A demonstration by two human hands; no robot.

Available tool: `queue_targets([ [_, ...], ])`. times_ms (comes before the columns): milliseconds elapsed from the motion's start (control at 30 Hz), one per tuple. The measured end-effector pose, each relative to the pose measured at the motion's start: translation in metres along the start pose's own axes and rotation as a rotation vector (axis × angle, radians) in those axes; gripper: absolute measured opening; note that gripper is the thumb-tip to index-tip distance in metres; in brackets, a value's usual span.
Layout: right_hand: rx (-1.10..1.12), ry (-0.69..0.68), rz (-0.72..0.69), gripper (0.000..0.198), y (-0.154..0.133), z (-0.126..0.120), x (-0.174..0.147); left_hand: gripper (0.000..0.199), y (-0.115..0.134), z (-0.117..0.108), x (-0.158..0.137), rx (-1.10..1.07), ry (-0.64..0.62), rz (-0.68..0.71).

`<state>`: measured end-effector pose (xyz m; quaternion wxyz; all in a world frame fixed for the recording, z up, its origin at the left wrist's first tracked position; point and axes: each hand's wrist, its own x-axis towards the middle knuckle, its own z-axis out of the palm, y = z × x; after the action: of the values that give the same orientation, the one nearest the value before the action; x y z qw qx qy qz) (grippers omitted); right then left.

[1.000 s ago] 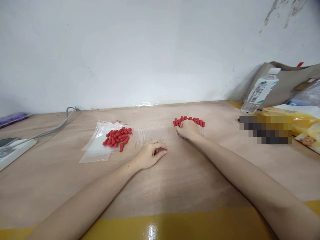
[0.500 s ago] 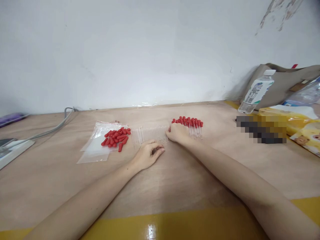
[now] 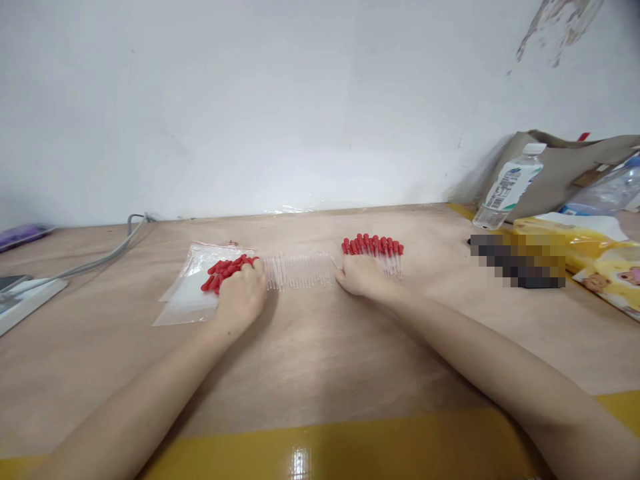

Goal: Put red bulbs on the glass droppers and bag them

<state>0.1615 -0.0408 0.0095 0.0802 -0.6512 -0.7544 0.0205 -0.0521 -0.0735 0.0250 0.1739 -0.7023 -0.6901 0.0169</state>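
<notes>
My left hand [image 3: 243, 290] reaches over the right side of a pile of red rubber bulbs [image 3: 220, 270], its fingers curled closed on a bulb at the pile's edge; the fingertips are partly hidden. The pile lies on clear zip bags [image 3: 183, 308]. Beside it runs a row of thin clear tubes [image 3: 300, 270], laid side by side. At the row's right end my right hand [image 3: 361, 273] is closed, thumb and fingers pinching the end of a tube, most of which the hand hides. Just behind it lie several droppers [image 3: 377, 247], clear tubes capped with red bulbs.
On the right stand a water bottle [image 3: 510, 187], a grey bag [image 3: 555, 180] and a yellow tissue pack [image 3: 600, 247], with a blurred-out dark object [image 3: 517, 260] in front. A grey cable [image 3: 107, 253] and a white box [image 3: 35, 307] lie left. The wall [image 3: 300, 107] rises behind.
My left hand has moved left, from in front of the tubes to the red bulbs, and its fingers have curled down. My right hand has shifted slightly, staying at the row's right end.
</notes>
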Motion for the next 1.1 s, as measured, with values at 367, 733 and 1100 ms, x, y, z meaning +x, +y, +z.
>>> queue_targets([
  [367, 0.256, 0.33, -0.234, 0.012, 0.039, 0.016, -0.029, 0.03, -0.02, -0.003, 0.005, -0.012, -0.19, -0.015],
  [733, 0.244, 0.415, -0.51, 0.026, 0.042, 0.035, -0.042, 0.028, 0.019, -0.005, -0.002, -0.858, 0.024, 0.434],
  [1100, 0.263, 0.419, -0.574, 0.026, 0.037, 0.035, -0.047, 0.028, 0.054, 0.029, -0.012, -1.723, -0.239, 0.033],
])
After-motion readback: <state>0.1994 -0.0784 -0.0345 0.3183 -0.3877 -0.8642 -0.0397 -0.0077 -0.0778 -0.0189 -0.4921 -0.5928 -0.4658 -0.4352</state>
